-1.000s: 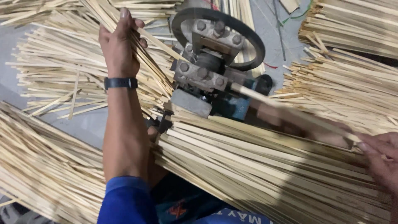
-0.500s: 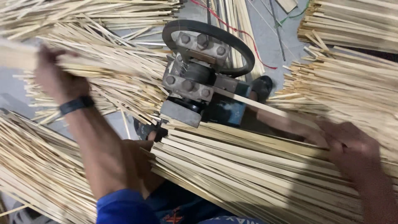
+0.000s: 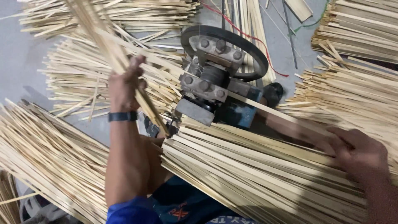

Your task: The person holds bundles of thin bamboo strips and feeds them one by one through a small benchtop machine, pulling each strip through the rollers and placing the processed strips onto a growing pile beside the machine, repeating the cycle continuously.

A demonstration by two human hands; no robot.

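Much of this view is cut off or blurred. My right hand (image 3: 361, 154) sits at the frame's right edge, wrist out of view; its fingers lie on a flat bamboo slat (image 3: 286, 120) that runs up-left into the splitting machine (image 3: 215, 89), but the slat is smeared with motion near the hand and I cannot tell whether the fingers close round it or only press on it. The machine's lower body is hidden behind the stack of slats (image 3: 257, 174) lying across my lap, and the black wheel (image 3: 232, 41) behind it is partly covered by the bolted head. My left forearm hides the near end of that stack.

My left hand (image 3: 124, 85), a dark wristband (image 3: 122, 116) on it, is closed around a bundle of thin split strips (image 3: 105, 45). The bundle stands tilted, its upper end leaving the frame at the top-left, its lower end near the machine's left side. The strips blur together, so I cannot count them.

Heaps of split strips (image 3: 49, 161) lie on the grey floor (image 3: 18, 62) all round; a red wire (image 3: 257, 39) trails behind the wheel.

Against the earlier frame: the left hand was out at the far left with its bundle nearly level; it is now nearer the machine and the bundle is steeply raised. The right hand stays on the feeding slat at the right.
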